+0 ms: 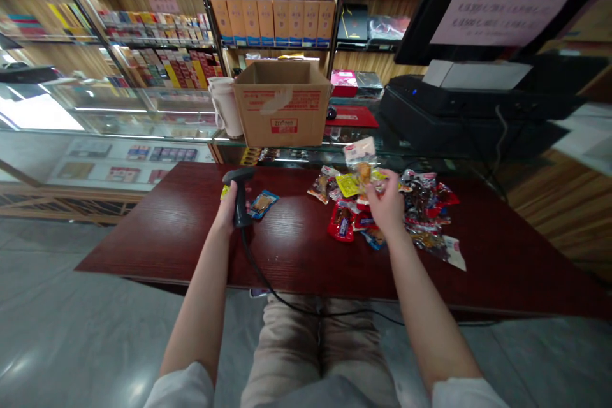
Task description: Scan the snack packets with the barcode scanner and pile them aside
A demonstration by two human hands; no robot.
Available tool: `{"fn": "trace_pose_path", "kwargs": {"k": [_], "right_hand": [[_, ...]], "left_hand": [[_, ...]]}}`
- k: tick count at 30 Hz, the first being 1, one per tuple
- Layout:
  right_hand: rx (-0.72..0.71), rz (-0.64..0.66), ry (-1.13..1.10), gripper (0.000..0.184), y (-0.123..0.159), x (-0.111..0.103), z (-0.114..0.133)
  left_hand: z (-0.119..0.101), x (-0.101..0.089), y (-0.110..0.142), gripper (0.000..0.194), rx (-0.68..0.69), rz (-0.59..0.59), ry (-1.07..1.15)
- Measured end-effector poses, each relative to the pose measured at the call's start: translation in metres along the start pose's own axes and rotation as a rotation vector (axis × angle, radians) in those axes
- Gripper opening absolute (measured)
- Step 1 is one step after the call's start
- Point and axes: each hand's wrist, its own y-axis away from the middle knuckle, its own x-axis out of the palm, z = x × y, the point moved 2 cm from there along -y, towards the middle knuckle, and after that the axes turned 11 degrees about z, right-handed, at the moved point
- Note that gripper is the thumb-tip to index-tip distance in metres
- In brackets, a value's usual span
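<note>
My left hand (228, 204) is wrapped round the grip of a black barcode scanner (240, 194), held upright over the dark red table (167, 229); its cable runs down toward my lap. A blue snack packet (262, 203) lies just right of the scanner. My right hand (386, 204) pinches a clear snack packet (361, 162) with a white and pink top, lifted above a heap of colourful snack packets (421, 204). A red packet (341, 222) lies left of that hand.
A cardboard box (283, 103) and a white jug (226, 106) stand on the glass counter behind the table. A black register machine (473, 108) sits at the right. Shelves of goods (157, 44) fill the back wall.
</note>
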Motion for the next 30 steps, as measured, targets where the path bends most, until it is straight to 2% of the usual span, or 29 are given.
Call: {"fn": "trace_pose_path", "kwargs": {"k": [3, 7, 9, 12, 17, 20, 22, 24, 27, 30], "right_hand": [[0.115, -0.029, 0.254, 0.034, -0.017, -0.029, -0.021], [0.21, -0.057, 0.432, 0.033, -0.021, -0.041, -0.048], [0.169, -0.131, 0.448, 0.037, -0.016, -0.04, -0.049], [0.012, -0.172, 0.415, 0.037, -0.004, -0.028, -0.032], [-0.255, 0.042, 0.24, 0.03, 0.012, 0.02, 0.019], [-0.35, 0.333, 0.077, 0.026, 0.022, 0.065, 0.049], [-0.426, 0.547, 0.024, 0.031, 0.029, 0.098, 0.069], [-0.465, 0.695, 0.032, 0.038, 0.035, 0.129, 0.086], [-0.48, 0.795, 0.123, 0.044, 0.039, 0.164, 0.107], [-0.477, 0.781, 0.237, 0.039, 0.038, 0.182, 0.117]], "left_hand": [[-0.007, -0.023, -0.01, 0.049, 0.056, -0.123, -0.066], [-0.009, -0.039, -0.02, 0.047, -0.015, -0.177, -0.057], [-0.011, -0.038, -0.024, 0.046, -0.047, -0.179, -0.073], [-0.015, -0.03, -0.031, 0.042, -0.036, -0.168, -0.141], [-0.021, -0.023, -0.052, 0.04, 0.027, -0.097, -0.163], [-0.018, -0.024, -0.062, 0.04, -0.066, -0.049, -0.138], [-0.013, -0.021, -0.061, 0.041, -0.139, -0.004, -0.12], [-0.011, -0.016, -0.057, 0.041, -0.139, 0.011, -0.115], [-0.016, -0.01, -0.047, 0.041, -0.045, -0.029, -0.138], [-0.029, -0.011, -0.043, 0.041, 0.041, -0.074, -0.174]]}}
